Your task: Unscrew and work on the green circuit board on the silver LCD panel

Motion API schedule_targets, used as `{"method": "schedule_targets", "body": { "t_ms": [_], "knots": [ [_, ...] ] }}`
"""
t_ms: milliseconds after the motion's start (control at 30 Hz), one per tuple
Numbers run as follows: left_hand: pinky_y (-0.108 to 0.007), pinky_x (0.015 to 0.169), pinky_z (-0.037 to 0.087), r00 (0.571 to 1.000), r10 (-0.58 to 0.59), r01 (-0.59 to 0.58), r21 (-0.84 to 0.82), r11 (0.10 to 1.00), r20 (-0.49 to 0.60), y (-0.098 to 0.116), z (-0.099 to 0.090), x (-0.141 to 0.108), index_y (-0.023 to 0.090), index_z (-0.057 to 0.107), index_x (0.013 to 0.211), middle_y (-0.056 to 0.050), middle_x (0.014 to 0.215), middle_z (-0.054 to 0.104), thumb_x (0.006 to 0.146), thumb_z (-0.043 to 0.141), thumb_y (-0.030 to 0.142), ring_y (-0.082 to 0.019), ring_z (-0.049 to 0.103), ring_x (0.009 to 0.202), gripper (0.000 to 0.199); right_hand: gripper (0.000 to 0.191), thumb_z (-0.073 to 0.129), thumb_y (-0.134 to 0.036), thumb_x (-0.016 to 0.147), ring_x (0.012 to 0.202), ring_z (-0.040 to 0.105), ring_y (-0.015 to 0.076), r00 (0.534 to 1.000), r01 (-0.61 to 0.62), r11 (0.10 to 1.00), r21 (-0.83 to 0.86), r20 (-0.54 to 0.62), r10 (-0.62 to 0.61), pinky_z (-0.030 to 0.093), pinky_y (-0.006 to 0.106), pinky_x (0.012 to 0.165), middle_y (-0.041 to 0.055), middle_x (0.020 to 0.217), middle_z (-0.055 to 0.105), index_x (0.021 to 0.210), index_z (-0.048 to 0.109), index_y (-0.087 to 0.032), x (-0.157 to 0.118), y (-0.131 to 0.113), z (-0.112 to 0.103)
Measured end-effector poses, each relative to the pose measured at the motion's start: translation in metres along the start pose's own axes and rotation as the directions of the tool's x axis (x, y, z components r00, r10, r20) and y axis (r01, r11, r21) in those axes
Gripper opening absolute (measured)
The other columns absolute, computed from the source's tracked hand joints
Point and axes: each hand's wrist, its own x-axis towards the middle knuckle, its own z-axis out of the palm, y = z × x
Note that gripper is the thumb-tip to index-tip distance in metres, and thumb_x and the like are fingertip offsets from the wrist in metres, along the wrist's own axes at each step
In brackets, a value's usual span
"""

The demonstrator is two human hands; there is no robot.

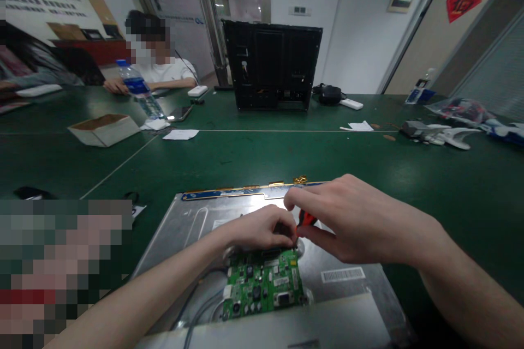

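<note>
A green circuit board (264, 283) lies on the metal back of a display panel (344, 289). My right hand (347, 218) is closed around a red and black screwdriver handle (306, 219), above the board's far right corner. Beside it, my left hand (266, 228) has its fingers pinched together at the board's far edge, close to the screwdriver. Whatever those left fingers grip is hidden. Grey cables (204, 305) run from the board's left side. Along the panel's far edge sits a narrow blue circuit strip (229, 193).
A black monitor casing (272, 65) stands upright across the green table (254, 158). To the left are an open cardboard box (104, 132), a water bottle (141, 90) and a phone (179, 114). A person (164, 68) sits behind them. White plastic parts (440, 133) lie at right.
</note>
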Motion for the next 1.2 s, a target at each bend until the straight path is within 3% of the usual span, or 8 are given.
{"method": "schedule_targets", "body": {
  "t_ms": [200,433,733,967,1200],
  "knots": [
    [-0.024,0.059,0.043,0.999,-0.032,0.032,0.029,0.999,0.005,-0.002,-0.0004,0.0002,0.016,0.067,0.081,-0.001,0.071,0.065,0.081,0.068,0.023,-0.018,0.06,0.067,0.008,0.01,0.054,-0.028,0.091,0.058,0.05,0.0137,0.999,-0.013,0.997,-0.072,-0.03,0.011,0.024,0.028,0.052,-0.0021,0.071,0.063,0.085,0.05,-0.021,0.0018,0.0005,0.0009],
    [-0.025,0.066,0.046,0.999,-0.029,0.029,0.03,0.999,-0.019,0.0007,0.0008,-0.0011,0.016,0.07,0.088,-0.001,0.079,0.069,0.082,0.067,0.02,-0.019,0.062,0.073,0.008,0.012,0.053,-0.016,0.082,0.068,0.052,0.0134,0.998,0.062,0.994,0.085,0.023,-0.064,0.033,0.027,0.058,-0.0004,0.087,0.062,0.093,0.05,-0.02,-0.0019,0.0001,-0.0023],
    [-0.025,0.066,0.045,0.999,-0.053,0.053,0.011,0.999,-0.005,0.0014,-0.0008,-0.0004,0.017,0.069,0.085,-0.001,0.076,0.066,0.081,0.07,0.023,-0.019,0.062,0.072,0.007,0.0,0.051,-0.02,0.09,0.067,0.052,0.0132,1.0,0.018,0.999,0.04,0.012,-0.018,0.031,0.027,0.056,-0.0017,0.085,0.062,0.09,0.051,-0.02,0.0008,-0.0004,0.0002],
    [-0.025,0.06,0.043,0.998,-0.059,0.059,-0.005,0.998,0.028,-0.0002,-0.0019,0.0013,0.017,0.069,0.081,0.0,0.071,0.064,0.08,0.07,0.025,-0.018,0.06,0.067,0.008,0.005,0.052,-0.025,0.092,0.062,0.051,0.0133,1.0,-0.013,1.0,-0.007,-0.001,0.013,0.028,0.027,0.054,-0.0023,0.077,0.062,0.088,0.052,-0.021,0.0013,-0.0012,0.0011],
    [-0.026,0.069,0.048,0.997,-0.074,0.074,0.003,0.997,-0.025,-0.0002,0.0034,-0.0034,0.017,0.07,0.088,-0.002,0.081,0.07,0.084,0.066,0.022,-0.02,0.063,0.077,0.008,0.012,0.053,-0.015,0.083,0.069,0.052,0.0136,0.997,0.063,0.993,0.099,0.041,-0.067,0.034,0.027,0.059,-0.0001,0.089,0.062,0.094,0.051,-0.02,-0.0023,0.0002,-0.0028]
  ]
}}
